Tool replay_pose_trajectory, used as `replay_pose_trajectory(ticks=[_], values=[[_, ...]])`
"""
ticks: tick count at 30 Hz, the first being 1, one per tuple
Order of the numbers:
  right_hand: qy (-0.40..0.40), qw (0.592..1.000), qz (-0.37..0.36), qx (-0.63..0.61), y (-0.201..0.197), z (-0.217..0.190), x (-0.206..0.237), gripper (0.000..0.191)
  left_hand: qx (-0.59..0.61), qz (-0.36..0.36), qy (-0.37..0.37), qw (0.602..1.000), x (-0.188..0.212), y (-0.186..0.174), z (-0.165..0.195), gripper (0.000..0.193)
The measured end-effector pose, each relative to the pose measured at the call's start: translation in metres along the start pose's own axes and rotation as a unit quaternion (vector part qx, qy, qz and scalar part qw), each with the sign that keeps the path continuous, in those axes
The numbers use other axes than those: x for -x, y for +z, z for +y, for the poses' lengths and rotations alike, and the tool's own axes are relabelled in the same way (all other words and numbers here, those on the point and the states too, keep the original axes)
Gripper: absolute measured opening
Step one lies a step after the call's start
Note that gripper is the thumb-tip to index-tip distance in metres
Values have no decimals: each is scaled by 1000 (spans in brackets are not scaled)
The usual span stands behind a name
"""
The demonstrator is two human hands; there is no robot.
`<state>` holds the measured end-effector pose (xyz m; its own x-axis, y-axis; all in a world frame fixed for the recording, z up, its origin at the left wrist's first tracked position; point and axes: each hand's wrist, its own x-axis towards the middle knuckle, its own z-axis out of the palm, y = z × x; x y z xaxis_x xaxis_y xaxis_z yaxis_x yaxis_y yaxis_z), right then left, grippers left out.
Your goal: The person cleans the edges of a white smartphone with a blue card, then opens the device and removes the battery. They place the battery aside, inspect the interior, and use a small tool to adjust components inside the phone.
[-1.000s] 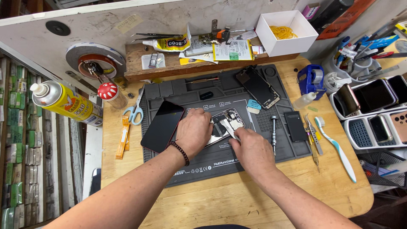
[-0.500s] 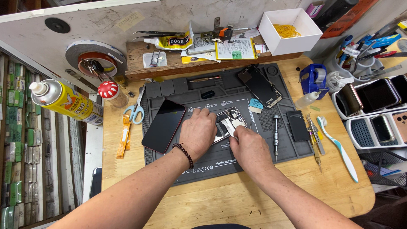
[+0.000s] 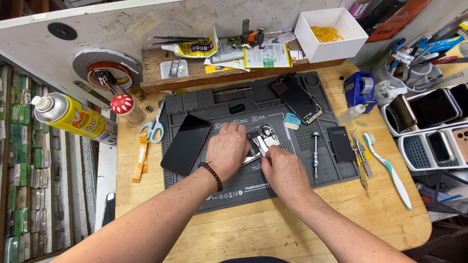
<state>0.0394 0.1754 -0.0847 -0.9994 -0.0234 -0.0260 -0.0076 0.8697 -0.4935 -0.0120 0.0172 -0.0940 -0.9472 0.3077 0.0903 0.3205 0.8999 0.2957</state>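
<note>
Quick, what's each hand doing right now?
Left hand: closed, holding down the opened phone.
Right hand: fingers pinched at the phone; held item cannot be told.

You worked under bright, even light from above, with no harsh shadows. Your hands cast only soft, faint shade onto the mat [image 3: 253, 190] beneath them. A dull sheen lay on the dark phone screen [image 3: 186, 144] to your left, and small highlights showed on the spray can [image 3: 73, 118]. The middle of the picture was sharp. Toward the edges the wide lens bent straight lines, so the shelf [image 3: 22, 160] at left leaned and curved. The far corners looked slightly softer.
</note>
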Motion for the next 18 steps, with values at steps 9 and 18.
replay_pose_trajectory(ticks=[9,18], values=[[-2,999,20,-40,-8,2,2,16,-4,8,8,1000,-2,5,0,19],[73,993,39,-80,-25,17,9,17,18,6,4,1000,-1,-1,1,20]])
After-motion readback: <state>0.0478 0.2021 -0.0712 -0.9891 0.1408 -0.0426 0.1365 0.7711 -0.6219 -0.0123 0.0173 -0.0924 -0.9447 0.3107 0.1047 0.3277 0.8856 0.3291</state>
